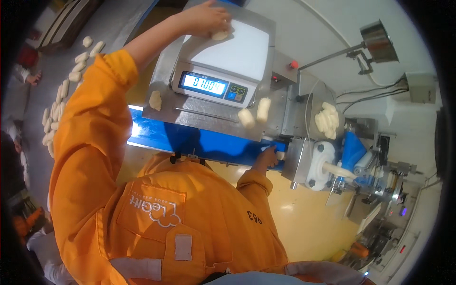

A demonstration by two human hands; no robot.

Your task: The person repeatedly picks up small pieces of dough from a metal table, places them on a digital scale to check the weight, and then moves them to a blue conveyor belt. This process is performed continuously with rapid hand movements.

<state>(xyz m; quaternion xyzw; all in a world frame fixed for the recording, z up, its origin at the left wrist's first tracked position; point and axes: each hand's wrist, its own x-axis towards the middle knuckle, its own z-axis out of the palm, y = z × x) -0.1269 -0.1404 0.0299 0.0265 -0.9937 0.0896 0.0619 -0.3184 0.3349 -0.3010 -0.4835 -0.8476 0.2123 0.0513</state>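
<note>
At the far side of a bench scale (228,52), my left hand (209,20) has its fingers curled round a small piece of dough (220,35) over the white weighing plate. The scale's display is lit. My right hand (269,156) reaches down to the blue conveyor belt (209,145), its fingers bent around the near end of a dough piece (280,155) beside the machine's steel outlet. Two short dough cylinders (262,109) rest on the steel stand in front of the scale, at its right. A flattened dough scrap (155,100) lies at the stand's left corner.
Several dough rolls (59,107) lie on the grey table at left. Right of the scale, more dough (327,120) is heaped on a steel surface. A dough-forming machine (323,166) and a metal lamp-like hood on an arm (378,42) stand at right. People work at far left.
</note>
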